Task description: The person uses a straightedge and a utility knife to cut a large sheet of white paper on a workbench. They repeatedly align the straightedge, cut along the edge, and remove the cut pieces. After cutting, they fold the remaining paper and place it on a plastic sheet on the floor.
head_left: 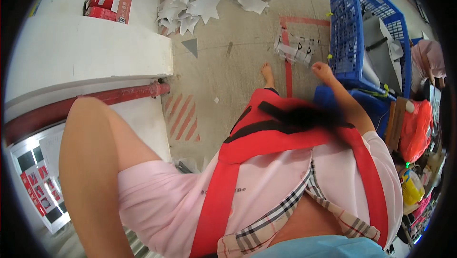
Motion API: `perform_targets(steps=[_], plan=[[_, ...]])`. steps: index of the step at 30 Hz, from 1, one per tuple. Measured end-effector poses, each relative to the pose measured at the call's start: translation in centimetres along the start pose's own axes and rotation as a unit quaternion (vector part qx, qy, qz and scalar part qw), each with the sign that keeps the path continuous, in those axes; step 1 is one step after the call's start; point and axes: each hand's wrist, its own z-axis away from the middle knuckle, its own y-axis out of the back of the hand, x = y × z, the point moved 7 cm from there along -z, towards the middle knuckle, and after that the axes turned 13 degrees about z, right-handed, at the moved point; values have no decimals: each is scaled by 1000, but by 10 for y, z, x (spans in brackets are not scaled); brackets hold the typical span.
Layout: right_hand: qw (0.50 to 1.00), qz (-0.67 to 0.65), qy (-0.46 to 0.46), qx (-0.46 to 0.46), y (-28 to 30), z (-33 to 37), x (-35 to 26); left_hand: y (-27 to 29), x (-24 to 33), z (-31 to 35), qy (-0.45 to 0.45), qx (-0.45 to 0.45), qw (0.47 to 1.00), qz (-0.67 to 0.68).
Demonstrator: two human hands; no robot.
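Note:
My right hand (322, 71) hangs by my right side, its fingers curled closed. Nothing shows between them. Just beyond it is a clear plastic bag (296, 50) with black marks, lying over the red tape on the floor as far as I can see. On the left my bent left arm (93, 153) rises to the elbow and runs back out at the lower edge, so my left hand is out of view. A red apron (271, 146) covers my front, with a dark blurred strip or object (309, 117) across it.
Blue plastic crates (350, 34) stand at the right with grey sheets inside. White cut scraps (209, 3) are heaped at the far end. Along the left wall runs a red pipe (109, 97), with fire extinguishers (102, 6) above. A red bag (416, 129) and a person (428, 60) are far right.

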Motion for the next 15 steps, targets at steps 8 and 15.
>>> perform_targets(steps=[8,15], plan=[[980,98,29,-172,-37,-12,64,33,-60,-129,37,-25,998,45],[980,118,-66,-144,62,-93,15,61,-80,-165,73,12,997,27]])
